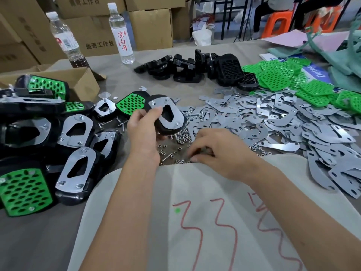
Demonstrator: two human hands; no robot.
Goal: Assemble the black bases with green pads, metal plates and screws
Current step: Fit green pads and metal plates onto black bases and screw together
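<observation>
at far left a heap of finished black oval bases (39, 137), some showing perforated green pads, others shiny cut-out metal plates screwed on, lies against an open brown cardboard box (82, 81). behind it stand two clear plastic water bottles (121, 32) before stacked cartons. just right of the heap, the left hand (144, 130) holds up a black base with a silver metal plate (168, 114) on its upper face, thumb curled over the plate's near edge, the other fingers wrapped underneath it; small screw ends stick up at the plate's corners. below and right of it, the right hand (216, 153) reaches down into a scatter of small silver nuts and screws (175, 145) on the grey table cloth (121, 83), fingertips drawn together as if pinching, though what they hold cannot be told. farther back lies a row of bare black bases (195, 67). to the right spreads a wide pile of loose grey metal plates (273, 122), and behind it a mound of loose green perforated pads (293, 81).
</observation>
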